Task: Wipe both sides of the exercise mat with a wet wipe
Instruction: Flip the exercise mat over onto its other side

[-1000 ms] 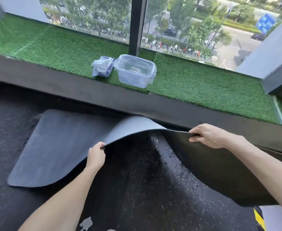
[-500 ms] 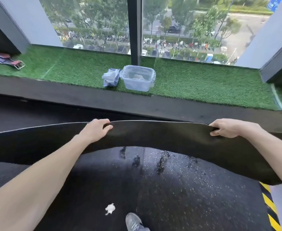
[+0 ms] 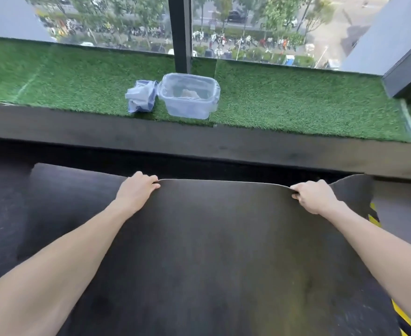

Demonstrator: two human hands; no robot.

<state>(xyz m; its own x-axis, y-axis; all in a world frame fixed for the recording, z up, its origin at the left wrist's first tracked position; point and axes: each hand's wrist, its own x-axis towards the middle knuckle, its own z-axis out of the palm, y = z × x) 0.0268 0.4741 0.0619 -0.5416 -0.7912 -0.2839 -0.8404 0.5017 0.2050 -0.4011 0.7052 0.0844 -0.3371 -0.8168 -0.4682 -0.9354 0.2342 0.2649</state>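
Count from the head cam: one mat, two hands, one tub, one pack.

Mat point(image 3: 211, 251): dark, fills my view from 3 through 6 to 9 o'clock. Its far edge is raised off the floor point(image 3: 0, 214) and runs in a shallow arc between the hands. A corner of it sticks up just past the right hand, at 2 o'clock.

Left hand point(image 3: 136, 190): at 11 o'clock, fingers curled over the far edge, grasping the mat. Right hand point(image 3: 315, 198): at 1 o'clock, pinching the same edge, thumb underneath. Hands are well apart, both arms stretched out.

Containers: one clear plastic tub point(image 3: 188, 97), no lid on it, at 12 o'clock on the turf ledge point(image 3: 296, 100). There's one pale crumpled wad point(image 3: 190, 93) in the bottom; I cannot tell what it is. One crumpled blue-white pack point(image 3: 141, 96) sits at the tub's 9 o'clock, touching or almost touching it. Its contents aren't visible.

Behind the tub is one dark window post point(image 3: 181, 32), with glass on both sides. Yellow-black hazard stripes point(image 3: 374, 219) show on the floor at 3 o'clock, partly under the mat.
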